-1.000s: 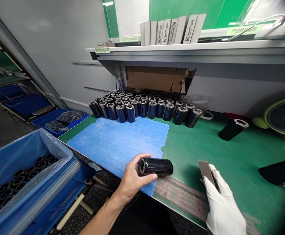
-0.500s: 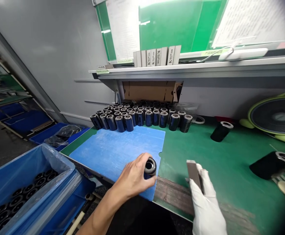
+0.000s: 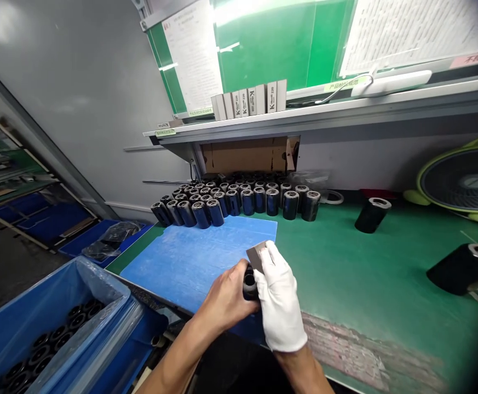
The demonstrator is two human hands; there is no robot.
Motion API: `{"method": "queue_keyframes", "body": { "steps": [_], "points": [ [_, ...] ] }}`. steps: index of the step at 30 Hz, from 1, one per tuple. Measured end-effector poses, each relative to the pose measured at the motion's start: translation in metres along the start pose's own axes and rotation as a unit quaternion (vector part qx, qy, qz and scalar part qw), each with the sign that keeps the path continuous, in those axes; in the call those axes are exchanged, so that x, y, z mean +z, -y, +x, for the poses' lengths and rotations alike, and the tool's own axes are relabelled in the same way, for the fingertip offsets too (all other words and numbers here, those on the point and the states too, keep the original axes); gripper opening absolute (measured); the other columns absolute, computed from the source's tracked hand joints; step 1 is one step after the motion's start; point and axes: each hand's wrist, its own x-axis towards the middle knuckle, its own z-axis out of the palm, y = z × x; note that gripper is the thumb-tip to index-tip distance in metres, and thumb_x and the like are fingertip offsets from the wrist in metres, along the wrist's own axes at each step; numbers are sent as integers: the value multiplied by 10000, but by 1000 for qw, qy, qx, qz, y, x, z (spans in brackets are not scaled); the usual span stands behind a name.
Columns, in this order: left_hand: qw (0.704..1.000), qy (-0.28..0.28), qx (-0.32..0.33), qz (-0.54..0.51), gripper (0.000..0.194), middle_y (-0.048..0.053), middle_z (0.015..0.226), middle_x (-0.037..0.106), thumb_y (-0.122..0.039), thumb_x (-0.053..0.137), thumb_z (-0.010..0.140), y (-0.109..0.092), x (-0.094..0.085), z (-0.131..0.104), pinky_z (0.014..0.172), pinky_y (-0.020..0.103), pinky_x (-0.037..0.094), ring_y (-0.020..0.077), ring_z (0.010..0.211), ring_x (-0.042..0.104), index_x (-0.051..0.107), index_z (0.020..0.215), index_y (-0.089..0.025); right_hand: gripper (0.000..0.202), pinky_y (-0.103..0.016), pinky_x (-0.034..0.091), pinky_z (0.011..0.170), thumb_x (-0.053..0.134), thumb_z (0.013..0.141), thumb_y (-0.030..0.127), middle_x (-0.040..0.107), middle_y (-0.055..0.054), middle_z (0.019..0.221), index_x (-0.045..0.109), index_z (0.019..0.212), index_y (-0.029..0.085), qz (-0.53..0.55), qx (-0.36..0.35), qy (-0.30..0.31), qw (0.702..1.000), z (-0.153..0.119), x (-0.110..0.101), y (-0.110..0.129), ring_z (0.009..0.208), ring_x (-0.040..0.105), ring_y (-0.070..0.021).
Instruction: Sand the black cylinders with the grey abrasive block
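Observation:
My bare left hand [image 3: 228, 295] is wrapped round a black cylinder [image 3: 249, 283], its open ringed end facing up, over the near edge of the blue sheet [image 3: 197, 249]. In my right hand [image 3: 280, 298], which wears a white glove, is a flat grey-brown block [image 3: 257, 256]. The block is at the cylinder's upper right rim; whether it touches is hidden by the fingers. Rows of similar dark cylinders [image 3: 272, 202] stand at the back of the green table [image 3: 345, 273].
A blue bin [image 3: 99, 284] with several black cylinders is at the lower left. Two more cylinders [image 3: 372, 215] and a fan [image 3: 464, 180] are on the right. Grey blocks [image 3: 249, 101] line the shelf [image 3: 324, 109] above.
My right hand has moved left with the block, from over the green table to the cylinder. My left hand still holds the cylinder in about the same place. The view has tilted slightly.

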Motion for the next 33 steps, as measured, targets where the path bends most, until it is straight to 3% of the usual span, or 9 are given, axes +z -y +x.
{"method": "queue_keyframes", "body": {
  "steps": [6,12,16,19,22,25,28,31,33],
  "points": [
    [1000,14,-14,-1,320,9,834,670,-181,727,678,0,0,-1,607,272,345,218,729,616,548,936,-245,535,-500,425,1151,456,1030,287,354,-75,1607,378,1559,309,-75,-45,22,996,2,-12,0,1427,423,-304],
    [999,1,-7,-36,362,12,860,680,-201,750,683,1,-1,1,637,275,372,228,761,635,588,1004,-247,501,-513,353,1205,463,1032,314,370,-56,1602,429,1532,310,-34,-50,25,998,1,-10,-7,1450,395,-273],
    [1000,-5,-24,7,311,-8,778,634,-289,797,686,2,1,-1,612,276,342,208,707,592,562,883,-242,536,-446,457,1139,508,992,461,465,-42,1542,490,1502,296,-7,101,-12,995,-19,-40,-25,1389,483,-283],
    [998,-64,-8,5,321,10,863,634,-315,818,689,4,6,-3,718,295,400,229,831,603,581,888,-232,715,-432,436,1158,581,924,575,476,-19,1534,383,1560,317,88,274,-110,951,-12,-71,-19,1395,477,-276],
    [992,-89,3,-88,321,27,939,631,-256,811,698,10,20,-5,814,308,432,231,913,599,613,946,-211,822,-436,546,1035,629,879,606,478,-55,1532,323,1579,302,211,323,-153,910,5,-85,-12,1260,605,-291],
    [968,-49,1,-245,310,27,904,641,-220,786,727,20,40,-4,768,286,450,195,834,594,626,989,-178,873,-418,601,945,652,868,597,476,-92,1529,291,1591,267,244,335,-131,901,15,-75,-8,1200,646,-294],
    [942,-47,-6,-333,307,43,911,670,-195,800,718,28,56,-2,756,274,465,191,834,602,641,977,-149,812,-431,517,1086,636,898,559,441,-88,1556,323,1582,254,182,270,-89,941,21,-48,-1,1328,550,-285],
    [924,-43,-1,-379,385,64,992,710,-135,812,694,30,60,-1,850,301,493,224,930,636,637,1037,-146,567,-480,318,1237,567,977,421,377,-30,1599,452,1518,295,57,66,-5,996,24,-26,8,1464,376,-265],
    [914,-30,6,-405,438,65,1022,721,-94,808,675,30,58,-1,891,319,501,237,962,648,629,1072,-149,483,-514,264,1256,517,1007,336,371,-17,1603,497,1489,308,-14,-55,47,997,18,-21,9,1492,321,-269]
  ]
}}
